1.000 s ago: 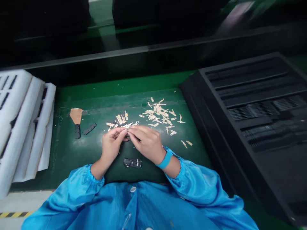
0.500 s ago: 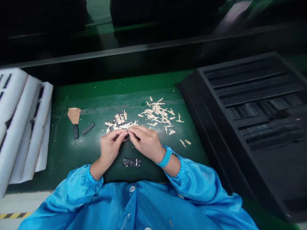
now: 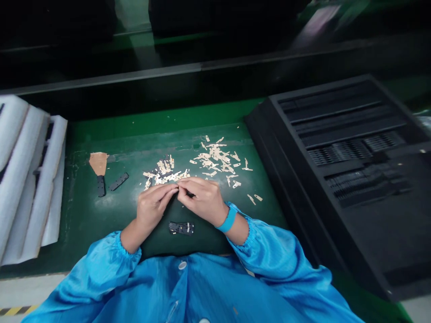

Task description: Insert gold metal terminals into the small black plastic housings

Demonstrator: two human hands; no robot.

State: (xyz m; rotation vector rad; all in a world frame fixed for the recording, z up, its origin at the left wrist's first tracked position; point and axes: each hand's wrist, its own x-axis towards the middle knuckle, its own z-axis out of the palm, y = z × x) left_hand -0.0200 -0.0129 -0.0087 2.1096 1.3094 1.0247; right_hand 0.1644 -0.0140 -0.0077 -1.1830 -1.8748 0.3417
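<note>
My left hand (image 3: 153, 204) and my right hand (image 3: 203, 198) meet fingertip to fingertip over the green table. Both are closed in a pinch, and whatever sits between the fingers is too small and covered to name. Just beyond them lies a pile of small cream and dark flat pieces (image 3: 164, 169). To its right spreads a larger heap of cream flat pieces (image 3: 217, 157). Closer to my body, below the hands, rests a black oblong part (image 3: 181, 228) with small metal bits on it.
A dark part with a brown fan-shaped end (image 3: 98, 164) and a black strip (image 3: 119, 181) lie on the left of the table (image 3: 101, 224). White foam sheets (image 3: 33, 179) stand at the left edge. A big black slotted tray (image 3: 343, 179) leans along the right side.
The whole view has shifted slightly, so the table things appear a little further left. My hands stay pinched together at the same place, with only small finger movement.
</note>
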